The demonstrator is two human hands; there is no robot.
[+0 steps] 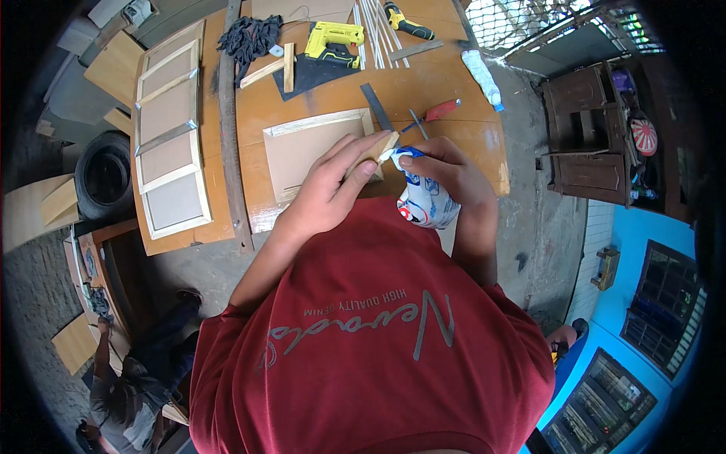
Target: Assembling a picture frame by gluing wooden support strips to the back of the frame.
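Right, the white-and-blue squeeze pouch [429, 204] is upright-ish at the near table edge, crumpled, its white tip meeting the end of a pale wooden strip [389, 144]. Can't tell if the white bit is nozzle or contents. Strip is bare, narrow, mostly hidden by fingers.

Just beyond: a small framed panel [310, 151], beige face, pale wood border, flat on the orange-brown table [473, 144]; left hand blocks its right side. Past the hands: grey flat metal strip [375, 106], red-handled tool [443, 110], thin grey rod [417, 124] partly behind the right hand. Further: yellow-black staple gun [333, 41] on a dark sheet, black cloth [251, 36], thin white sticks [376, 26], plastic bottle [482, 79] near the right edge.

Left hand [333, 178]: palm inward, fingers extended, thumb opposing, pinching the strip. Right hand [450, 166]: closed around the pouch top, thumb near the tip, wrist bent inward. Both forearms flank the maroon shirt [363, 265].
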